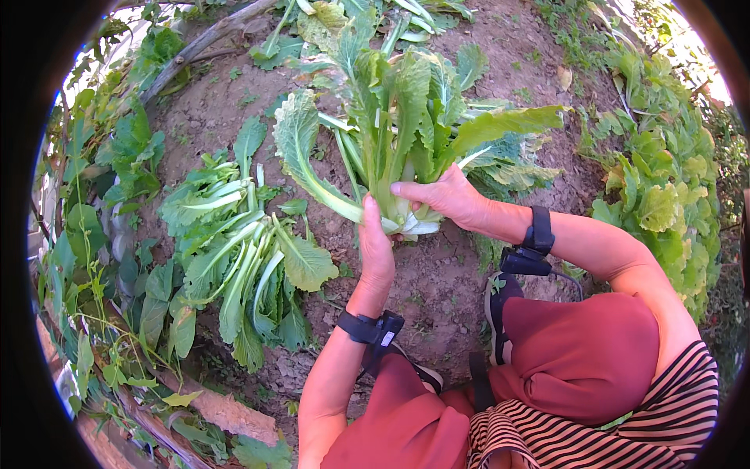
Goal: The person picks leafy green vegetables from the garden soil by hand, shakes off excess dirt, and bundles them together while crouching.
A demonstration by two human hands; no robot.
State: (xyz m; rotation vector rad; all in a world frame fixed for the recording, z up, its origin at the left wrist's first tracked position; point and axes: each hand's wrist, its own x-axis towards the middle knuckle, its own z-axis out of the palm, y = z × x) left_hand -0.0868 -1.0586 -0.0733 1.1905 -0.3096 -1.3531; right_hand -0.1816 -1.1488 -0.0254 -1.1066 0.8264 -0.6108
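Observation:
A leafy green head of lettuce-like greens [404, 135] is held up in front of me, its pale cut base toward me and its leaves fanning away. My left hand [377, 237] grips the base from the left, its thumb against the thick rib of an outer leaf [304, 158] that bends out to the left. My right hand [451, 199] clasps the stalks from the right, thumb across the front. Fingers of both hands are partly hidden behind the base. A pile of loose leaves [234, 252] lies on the soil to the left.
More cut leaves [504, 161] lie on the bare soil [433, 293] behind the head and at the far side. Growing leafy plants [662, 199] line the right. Vines [82, 246], a dry branch [199, 50] and a broken brick-like piece [228, 413] are at left. My shoes [498, 316] stand close by.

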